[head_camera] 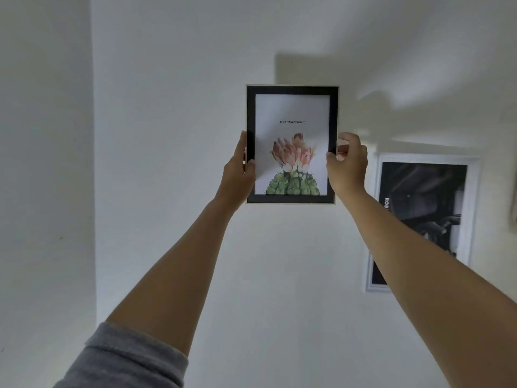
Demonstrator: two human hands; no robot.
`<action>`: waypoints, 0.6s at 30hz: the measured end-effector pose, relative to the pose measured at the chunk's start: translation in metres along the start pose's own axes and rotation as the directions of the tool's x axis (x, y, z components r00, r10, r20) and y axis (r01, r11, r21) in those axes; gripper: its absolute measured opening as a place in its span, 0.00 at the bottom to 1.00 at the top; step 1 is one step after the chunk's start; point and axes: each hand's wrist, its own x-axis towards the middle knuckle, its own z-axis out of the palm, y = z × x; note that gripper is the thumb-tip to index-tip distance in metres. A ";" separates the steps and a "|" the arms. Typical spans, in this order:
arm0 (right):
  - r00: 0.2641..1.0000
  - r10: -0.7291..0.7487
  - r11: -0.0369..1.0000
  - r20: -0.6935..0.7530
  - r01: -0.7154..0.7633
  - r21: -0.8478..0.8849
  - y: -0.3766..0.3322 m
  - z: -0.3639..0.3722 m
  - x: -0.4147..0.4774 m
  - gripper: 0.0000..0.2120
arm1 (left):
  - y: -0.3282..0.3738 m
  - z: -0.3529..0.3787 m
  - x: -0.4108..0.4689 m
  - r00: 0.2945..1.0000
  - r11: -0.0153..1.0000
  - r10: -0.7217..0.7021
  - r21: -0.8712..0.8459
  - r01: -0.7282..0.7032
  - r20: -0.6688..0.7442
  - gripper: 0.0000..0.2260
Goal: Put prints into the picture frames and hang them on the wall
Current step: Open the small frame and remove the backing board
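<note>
A black picture frame (pixel 291 89) with a flowering cactus print (pixel 292 169) is held upright against the white wall (pixel 179 135), high up. My left hand (pixel 237 175) grips the frame's left edge, thumb on the front. My right hand (pixel 348 163) pinches the right edge between thumb and fingers. Both arms are stretched upward. Whatever holds the frame behind is hidden.
A white-framed dark picture (pixel 425 208) hangs on the same wall at the lower right, partly behind my right forearm. A wall corner (pixel 93 191) runs down the left side. A small pale object (pixel 514 214) shows at the right edge.
</note>
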 end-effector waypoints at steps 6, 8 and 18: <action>0.997 -0.026 0.998 0.072 0.022 0.051 -0.005 -0.079 -0.030 0.18 | 0.061 0.021 -0.060 0.994 0.986 -0.097 -0.138 0.090 -0.046 0.26; 0.993 -0.004 0.997 0.122 -0.005 0.075 0.000 -0.111 -0.049 0.19 | 0.074 0.036 -0.092 0.986 0.971 -0.160 -0.185 0.149 -0.044 0.26; 0.849 0.353 0.910 0.392 -0.410 0.069 0.098 -0.279 -0.234 0.20 | 0.077 0.149 -0.338 0.790 0.744 -0.603 -0.281 0.606 0.106 0.26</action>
